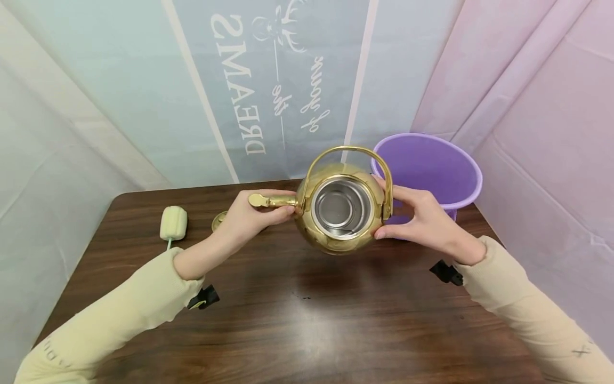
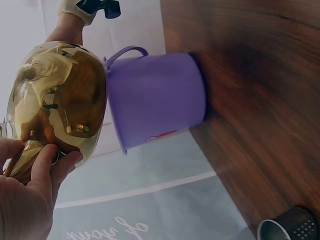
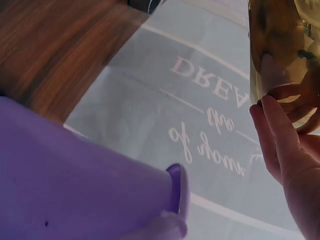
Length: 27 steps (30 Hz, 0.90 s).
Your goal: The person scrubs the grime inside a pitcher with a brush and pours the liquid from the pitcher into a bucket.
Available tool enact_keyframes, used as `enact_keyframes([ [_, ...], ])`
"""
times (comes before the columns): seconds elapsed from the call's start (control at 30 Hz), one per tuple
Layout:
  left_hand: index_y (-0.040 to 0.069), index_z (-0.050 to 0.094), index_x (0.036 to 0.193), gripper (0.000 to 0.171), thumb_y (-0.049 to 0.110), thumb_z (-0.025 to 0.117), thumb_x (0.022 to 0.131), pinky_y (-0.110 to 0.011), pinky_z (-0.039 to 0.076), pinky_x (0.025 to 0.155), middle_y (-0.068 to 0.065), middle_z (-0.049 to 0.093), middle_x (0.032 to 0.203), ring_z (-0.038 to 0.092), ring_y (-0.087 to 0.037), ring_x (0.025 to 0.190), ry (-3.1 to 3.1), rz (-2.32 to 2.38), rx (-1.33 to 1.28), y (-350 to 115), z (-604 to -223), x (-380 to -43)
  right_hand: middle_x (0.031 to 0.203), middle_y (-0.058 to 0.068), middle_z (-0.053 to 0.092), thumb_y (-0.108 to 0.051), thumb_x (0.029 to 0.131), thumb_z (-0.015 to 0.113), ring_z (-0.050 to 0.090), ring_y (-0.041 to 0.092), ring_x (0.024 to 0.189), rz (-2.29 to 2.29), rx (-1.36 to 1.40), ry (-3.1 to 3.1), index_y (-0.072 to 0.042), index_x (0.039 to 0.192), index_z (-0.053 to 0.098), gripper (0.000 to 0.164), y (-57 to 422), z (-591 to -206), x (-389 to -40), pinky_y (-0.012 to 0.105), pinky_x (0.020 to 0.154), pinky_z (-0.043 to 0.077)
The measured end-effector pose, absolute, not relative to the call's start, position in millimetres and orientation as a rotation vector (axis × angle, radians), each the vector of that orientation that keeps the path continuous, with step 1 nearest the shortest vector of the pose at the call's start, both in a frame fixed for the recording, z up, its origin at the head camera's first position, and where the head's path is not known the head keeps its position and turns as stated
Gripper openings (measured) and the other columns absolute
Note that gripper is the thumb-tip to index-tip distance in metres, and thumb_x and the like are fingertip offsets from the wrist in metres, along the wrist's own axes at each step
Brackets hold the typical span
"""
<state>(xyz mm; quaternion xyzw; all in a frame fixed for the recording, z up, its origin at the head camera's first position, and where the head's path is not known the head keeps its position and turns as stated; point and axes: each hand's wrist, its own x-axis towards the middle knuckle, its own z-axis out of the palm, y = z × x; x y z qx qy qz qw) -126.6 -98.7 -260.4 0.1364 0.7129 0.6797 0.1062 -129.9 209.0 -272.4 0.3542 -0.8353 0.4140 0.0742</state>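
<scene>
A shiny gold kettle is held up above the table by both hands, its lidless mouth facing the head camera and its steel inside showing. My left hand grips the spout, thumb along the near side; the left wrist view shows those fingers wrapped about the spout's base. With thumb and fingers spread, my right hand holds the opposite side of the kettle's body, below the raised handle. In the right wrist view its fingertips press against the gold surface.
A purple bucket stands behind my right hand. On the left lie a pale green sponge brush and a small gold lid, partly hidden by my left hand. A dark perforated cylinder shows in the left wrist view. Printed cloth hangs behind the table.
</scene>
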Motion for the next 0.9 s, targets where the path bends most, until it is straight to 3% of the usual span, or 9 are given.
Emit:
enact_keyframes([
  [0.13, -0.012, 0.057, 0.113, 0.034, -0.006, 0.062, 0.080, -0.035, 0.051, 0.076, -0.009, 0.069, 0.089, 0.066, -0.012, 0.081, 2.061, 2.000, 0.361, -104, -263, -124, 0.129, 0.014, 0.051, -0.011, 0.062, 0.081, 0.058, 0.002, 0.096, 1.253, 1.076, -2.536, -0.002, 0.131, 0.047, 0.078, 205, -277, -128, 0.017, 0.077, 0.048],
  [0.33, -0.014, 0.056, 0.113, 0.035, -0.004, 0.062, 0.080, -0.032, 0.051, 0.075, -0.009, 0.069, 0.089, 0.066, -0.013, 0.083, 2.025, 1.994, 0.356, -112, -271, -120, 0.118, 0.009, 0.060, -0.016, 0.067, 0.079, 0.061, 0.007, 0.090, 1.253, 1.075, -2.604, -0.004, 0.134, 0.044, 0.077, 199, -284, -127, 0.021, 0.075, 0.049],
  [0.43, -0.015, 0.055, 0.113, 0.035, -0.004, 0.062, 0.080, -0.033, 0.050, 0.077, -0.008, 0.069, 0.090, 0.066, -0.013, 0.084, 2.002, 1.989, 0.350, -116, -277, -118, 0.121, 0.013, 0.057, -0.014, 0.070, 0.077, 0.062, 0.008, 0.092, 1.352, 1.085, -2.615, -0.001, 0.134, 0.043, 0.074, 196, -289, -126, 0.024, 0.075, 0.050],
  [0.67, -0.019, 0.052, 0.113, 0.036, -0.005, 0.060, 0.081, -0.036, 0.049, 0.080, -0.018, 0.065, 0.099, 0.065, -0.011, 0.086, 1.994, 1.945, 0.331, -121, -290, -113, 0.132, 0.019, 0.047, -0.014, 0.072, 0.074, 0.059, 0.010, 0.101, 1.485, 1.106, -2.634, 0.006, 0.131, 0.043, 0.069, 192, -303, -123, 0.025, 0.077, 0.050],
  [0.9, -0.020, 0.051, 0.113, 0.036, -0.003, 0.060, 0.082, -0.036, 0.049, 0.081, -0.022, 0.063, 0.103, 0.064, -0.012, 0.087, 1.995, 1.919, 0.290, -127, -300, -110, 0.124, 0.018, 0.054, -0.019, 0.074, 0.073, 0.061, 0.018, 0.099, 1.543, 1.117, -2.655, 0.003, 0.131, 0.044, 0.067, 185, -313, -123, 0.027, 0.075, 0.051],
])
